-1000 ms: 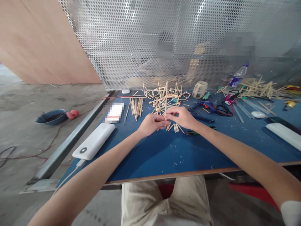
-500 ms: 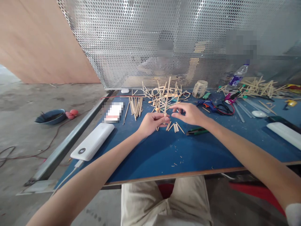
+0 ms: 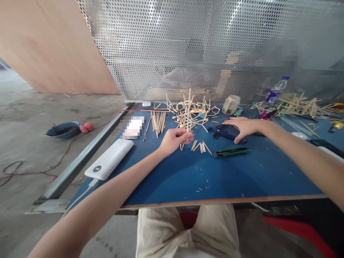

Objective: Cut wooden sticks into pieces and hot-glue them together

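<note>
My left grip (image 3: 175,141) holds at least one upright wooden stick (image 3: 189,107); my right grip (image 3: 246,126), wide, is near one green utility knife (image 3: 232,152)

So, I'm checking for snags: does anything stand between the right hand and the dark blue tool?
Nothing visible between the right hand and the dark blue tool; the green cutter lies on the near side, out of the way.

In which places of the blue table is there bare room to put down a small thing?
Nearly bare patches of the blue table: between the left forearm and the wood shavings; and between the green cutter, right forearm and front edge. Crowded: beyond the left hand, among tangled sticks, and under the right hand, at the dark blue tool.
</note>
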`<state>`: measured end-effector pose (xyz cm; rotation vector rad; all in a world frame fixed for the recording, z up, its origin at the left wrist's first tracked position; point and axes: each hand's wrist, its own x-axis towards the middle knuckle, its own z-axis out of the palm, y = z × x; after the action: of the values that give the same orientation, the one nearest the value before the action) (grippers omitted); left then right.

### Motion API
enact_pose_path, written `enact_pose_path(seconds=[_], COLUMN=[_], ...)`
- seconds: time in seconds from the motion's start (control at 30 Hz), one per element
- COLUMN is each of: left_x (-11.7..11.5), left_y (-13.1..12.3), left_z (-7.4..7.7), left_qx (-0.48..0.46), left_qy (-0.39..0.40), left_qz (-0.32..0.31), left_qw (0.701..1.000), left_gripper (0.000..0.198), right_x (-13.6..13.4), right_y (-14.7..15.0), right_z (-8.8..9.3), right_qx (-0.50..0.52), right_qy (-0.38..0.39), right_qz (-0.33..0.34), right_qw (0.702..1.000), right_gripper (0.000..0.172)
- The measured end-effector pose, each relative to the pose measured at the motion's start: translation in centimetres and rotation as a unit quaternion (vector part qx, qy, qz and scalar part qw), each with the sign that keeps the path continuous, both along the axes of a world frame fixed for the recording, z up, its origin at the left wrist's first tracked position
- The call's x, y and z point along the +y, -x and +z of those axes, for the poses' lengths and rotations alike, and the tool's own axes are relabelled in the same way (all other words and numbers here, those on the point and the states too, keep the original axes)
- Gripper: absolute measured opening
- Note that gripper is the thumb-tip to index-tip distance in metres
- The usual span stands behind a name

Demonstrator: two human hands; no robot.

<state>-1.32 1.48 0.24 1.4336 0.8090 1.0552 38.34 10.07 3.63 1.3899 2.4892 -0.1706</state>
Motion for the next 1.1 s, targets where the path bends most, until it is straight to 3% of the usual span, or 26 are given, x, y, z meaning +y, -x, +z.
enact_pose_path(seconds=[0.13,0.23,0.3,0.5,0.67,0.87,1.0,1.1], left_x=[0.0,-0.1,-0.1,0.0,0.1,0.3,0.2,0.3], left_y=[0.3,0.5,0.6,1.0,1.1,1.0,0.9,0.9], left_z=[0.3,0.6,0.8,1.4,1.5,1.3,1.3,1.2], left_qx=[-0.001,0.0,-0.003,0.004,0.002,0.004,0.008,0.02], left_qy=[-0.013,-0.021,-0.024,-0.032,-0.036,-0.037,-0.035,-0.035], left_qz=[0.019,0.032,0.03,0.035,0.036,0.039,0.04,0.038], left_qw=[1.0,0.999,0.999,0.999,0.999,0.999,0.999,0.998], left_gripper=[0.033,0.032,0.033,0.033,0.034,0.031,0.03,0.028], right_x=[1.5,1.4,0.8,-1.6,-2.9,-3.2,-4.3,-5.5], right_y=[0.2,0.2,0.2,0.6,-0.4,-1.1,1.6,4.9], right_z=[0.4,0.5,0.7,1.5,2.5,4.1,3.6,3.1], right_qx=[-0.055,-0.041,-0.022,-0.008,0.001,0.138,0.279,0.275], right_qy=[0.028,0.019,0.009,-0.013,-0.068,-0.122,-0.084,-0.09], right_qz=[-0.01,-0.006,-0.006,0.026,-0.008,-0.039,-0.041,-0.056], right_qw=[0.998,0.999,1.0,1.0,0.998,0.982,0.956,0.956], right_gripper=[0.14,0.139,0.129,0.075,0.071,0.071,0.053,0.038])
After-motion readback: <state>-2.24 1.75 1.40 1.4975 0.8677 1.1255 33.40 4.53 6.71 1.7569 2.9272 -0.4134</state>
